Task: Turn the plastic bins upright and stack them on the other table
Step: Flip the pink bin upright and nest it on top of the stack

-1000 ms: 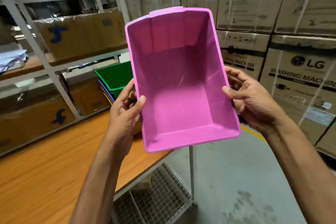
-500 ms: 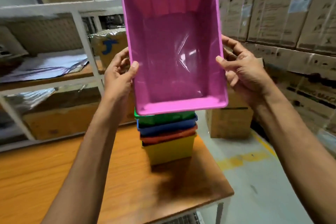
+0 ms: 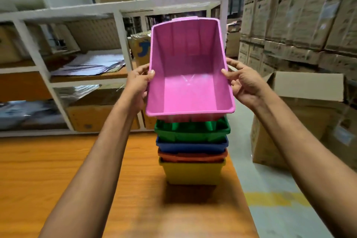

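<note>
I hold a pink plastic bin (image 3: pixel 190 83) upright, its opening tilted toward me, with a hand on each long side. My left hand (image 3: pixel 138 87) grips its left rim and my right hand (image 3: pixel 244 83) grips its right rim. The pink bin's base sits just inside the top of a stack of nested bins: green (image 3: pixel 193 131) on top, then blue (image 3: pixel 191 146), orange (image 3: pixel 192 156) and yellow (image 3: pixel 192 173) at the bottom. The stack stands on a wooden table (image 3: pixel 77 179) near its right edge.
A white metal shelf rack (image 3: pixel 119 31) with cartons and papers stands behind the table. Stacked cardboard cartons (image 3: pixel 299 15) line the right wall, and an open carton (image 3: pixel 301 118) stands on the grey floor to the right of the table. A yellow floor line (image 3: pixel 276 199) runs there.
The pink bin has come down from above the stack onto the green bin, both hands still on it. The view has closed in on the stack.
</note>
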### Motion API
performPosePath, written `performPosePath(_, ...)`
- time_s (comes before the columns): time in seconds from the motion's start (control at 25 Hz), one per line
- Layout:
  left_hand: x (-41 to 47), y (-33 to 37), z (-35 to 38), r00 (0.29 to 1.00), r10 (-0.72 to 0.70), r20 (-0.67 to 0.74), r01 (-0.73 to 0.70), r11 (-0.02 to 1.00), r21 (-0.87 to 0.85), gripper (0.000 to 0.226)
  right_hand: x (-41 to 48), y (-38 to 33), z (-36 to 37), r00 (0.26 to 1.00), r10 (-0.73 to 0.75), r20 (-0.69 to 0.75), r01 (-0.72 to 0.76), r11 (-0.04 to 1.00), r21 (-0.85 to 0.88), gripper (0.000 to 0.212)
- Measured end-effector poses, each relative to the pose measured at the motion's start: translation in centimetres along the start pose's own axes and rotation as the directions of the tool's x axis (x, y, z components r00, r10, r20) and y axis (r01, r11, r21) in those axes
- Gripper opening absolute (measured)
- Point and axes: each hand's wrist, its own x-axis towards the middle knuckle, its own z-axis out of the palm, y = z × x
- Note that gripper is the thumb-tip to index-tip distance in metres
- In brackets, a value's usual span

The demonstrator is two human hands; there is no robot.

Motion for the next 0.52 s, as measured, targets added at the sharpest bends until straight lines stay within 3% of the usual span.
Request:
performPosePath(0.24, 0.9, -0.5, -0.5, 0.989, -0.146, 0.015, 0.143, 0.981, 0.128, 0.021, 0.7, 0.3, 0.6, 0.992, 0.121, -0.041, -0.123, 0.991, -0.061, 0.036)
performPosePath(0.52, 2.1, -1.0, -0.3, 0.943, -0.332, 0.029, 0.310, 0.906, 0.289, 0.016, 0.4, 0.6, 1.0, 0.943, 0.278, -0.183, -0.300, 0.948, -0.104, 0.018)
